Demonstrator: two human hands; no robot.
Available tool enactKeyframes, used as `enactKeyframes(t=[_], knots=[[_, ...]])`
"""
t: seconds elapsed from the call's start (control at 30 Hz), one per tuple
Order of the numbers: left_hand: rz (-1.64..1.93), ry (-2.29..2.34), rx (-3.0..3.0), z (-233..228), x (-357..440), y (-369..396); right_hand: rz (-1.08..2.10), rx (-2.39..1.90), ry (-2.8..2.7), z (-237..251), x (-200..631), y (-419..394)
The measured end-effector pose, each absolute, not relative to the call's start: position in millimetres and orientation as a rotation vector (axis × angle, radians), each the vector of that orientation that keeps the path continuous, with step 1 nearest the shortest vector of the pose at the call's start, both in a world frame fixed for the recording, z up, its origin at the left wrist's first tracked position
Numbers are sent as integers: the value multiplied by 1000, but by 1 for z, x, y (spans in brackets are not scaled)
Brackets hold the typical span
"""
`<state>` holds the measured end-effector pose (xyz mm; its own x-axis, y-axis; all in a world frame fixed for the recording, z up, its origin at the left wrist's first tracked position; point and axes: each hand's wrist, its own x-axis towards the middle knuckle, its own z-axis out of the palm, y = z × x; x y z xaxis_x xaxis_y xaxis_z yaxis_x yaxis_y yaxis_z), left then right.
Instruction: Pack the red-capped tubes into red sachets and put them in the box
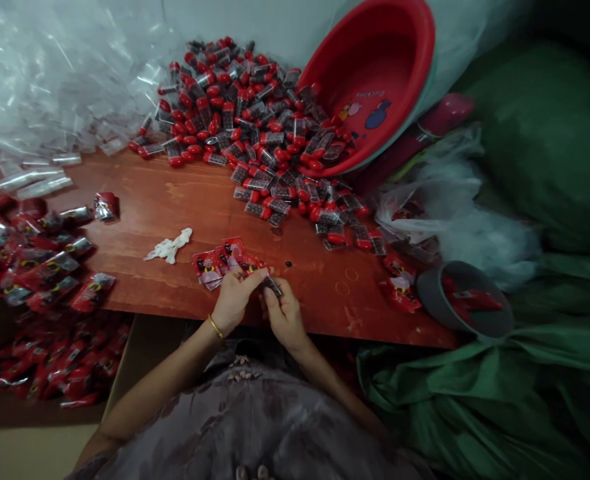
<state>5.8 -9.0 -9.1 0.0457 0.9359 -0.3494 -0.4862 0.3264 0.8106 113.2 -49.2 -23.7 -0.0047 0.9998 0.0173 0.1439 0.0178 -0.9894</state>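
Two hands meet low in the middle of the frame, where we see the left hand [232, 300] pinch a red packet [252, 267] while the right hand [283, 313] closes on a small tube [273, 286], close to the surface [175, 200] edge for easy reach.

A small clear tube with dark contents [273, 286] sits between both hands at the near edge of the worktop, lying tilted, its far end poking out past the fingers. Just beside it, to the left, a short fanned row of red printed sachets [222, 261] lies flat on the wood, overlapping one another, the nearest one touching the left hand.
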Motion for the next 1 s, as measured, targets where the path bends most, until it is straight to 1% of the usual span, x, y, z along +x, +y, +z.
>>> enactKeyframes(t=[0.2, 0.3, 0.4, 0.5, 0.77, 0.93, 1.0], knots=[[1229, 1009, 624, -6, 7, -10, 1282, -1246, -1265, -18, 112, -44], [1252, 988, 569, -4, 7, -10, 1210, -1258, -1321, -19, 110, -45], [1168, 970, 570, -3, 8, -10, 1115, -1268, -1310, -23, 105, -48], [1099, 966, 582, -1, 9, -11, 1096, -1252, -1224, -26, 99, -50], [1065, 911, 599, -5, 5, -19, 1362, -1224, -1075, -22, 103, -49], [1029, 943, 600, -18, 7, -25, 1328, -1240, -1004, -21, 99, -47], [1021, 927, 617, -18, 5, -26, 1382, -1216, -966, -21, 97, -45]])
